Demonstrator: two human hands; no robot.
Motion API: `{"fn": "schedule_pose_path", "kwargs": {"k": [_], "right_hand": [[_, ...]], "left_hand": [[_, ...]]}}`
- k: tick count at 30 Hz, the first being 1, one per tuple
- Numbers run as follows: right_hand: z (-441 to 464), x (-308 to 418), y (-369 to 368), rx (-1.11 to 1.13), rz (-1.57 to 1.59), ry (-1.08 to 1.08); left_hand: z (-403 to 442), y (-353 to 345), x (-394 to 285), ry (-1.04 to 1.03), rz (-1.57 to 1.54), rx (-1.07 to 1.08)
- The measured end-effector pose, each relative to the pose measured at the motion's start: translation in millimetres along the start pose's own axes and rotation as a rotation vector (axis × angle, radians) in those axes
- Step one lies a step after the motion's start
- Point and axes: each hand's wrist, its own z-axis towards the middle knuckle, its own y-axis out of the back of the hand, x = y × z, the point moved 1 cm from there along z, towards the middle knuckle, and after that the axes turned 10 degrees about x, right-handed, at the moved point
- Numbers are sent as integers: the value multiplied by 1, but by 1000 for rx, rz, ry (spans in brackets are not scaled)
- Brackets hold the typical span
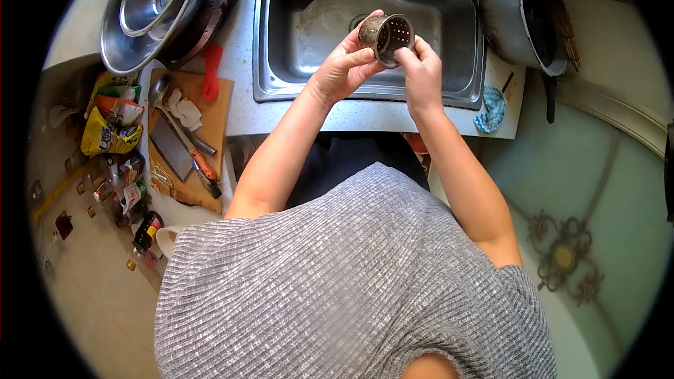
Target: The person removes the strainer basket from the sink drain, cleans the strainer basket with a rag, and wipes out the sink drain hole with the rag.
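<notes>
Above the grey, rectangular steel sink (319, 24), the left hand (344, 62) clamps the dull-brown, perforated metal cylinder (387, 39), axis roughly crosswise, mouth towards the right hand (423, 77), whose blurred grip at the rim I cannot tell.

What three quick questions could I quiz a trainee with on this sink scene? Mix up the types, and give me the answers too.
1. Multiple choice: what does the left hand hold above the sink?
A) a ladle
B) a perforated metal cup
C) a steel bowl

2. True or false: the blue-and-white cloth lies to the right of the sink.

3. Short answer: which hand has its fingers at the open mouth of the perforated metal cup?

Key:
1. B
2. True
3. The right hand
</notes>
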Motion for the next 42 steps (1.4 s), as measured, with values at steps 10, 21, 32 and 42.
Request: {"fn": "schedule_pose_path", "kwargs": {"k": [10,21,32,42], "right_hand": [[8,8,22,-195,253,78],[19,-11,31,-269,101,120],[37,-19,46,-190,-415,152],[32,16,5,-27,-667,404]], "left_hand": [[-11,11,7,19,-175,-26],[-17,19,5,22,-117,-70],[-21,25,11,92,-466,-50],[-18,22,10,143,-210,-149]]}}
